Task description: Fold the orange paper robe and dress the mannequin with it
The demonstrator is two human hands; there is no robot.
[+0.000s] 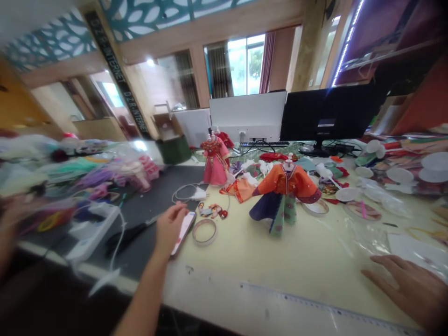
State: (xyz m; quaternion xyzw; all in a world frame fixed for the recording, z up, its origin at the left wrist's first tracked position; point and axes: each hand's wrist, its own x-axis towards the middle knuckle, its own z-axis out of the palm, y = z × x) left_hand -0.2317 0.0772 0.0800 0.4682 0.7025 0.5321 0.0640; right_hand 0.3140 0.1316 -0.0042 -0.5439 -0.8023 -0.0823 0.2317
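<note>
My left hand [171, 225] is over the left edge of a smartphone [182, 235] with a lit screen, its fingers loosely bent and apart. Whether they touch the phone I cannot tell. My right hand [402, 284] is low on the right, fingers stretched out and holding nothing, beside clear plastic bags [369, 238]. Between the hands stands a small doll-sized robe [285, 186] with orange sleeves and a green and navy skirt. A roll of tape [205, 232] lies right of the phone, with small patterned pieces [213, 211] behind it.
Pink dressed figures [214, 161] stand farther back. Behind are a white monitor [248, 114] and a black monitor [329, 116]. A power strip [93, 231] with cables lies left, near another person's blurred hand [17, 214]. A ruler [308, 303] runs along the front edge.
</note>
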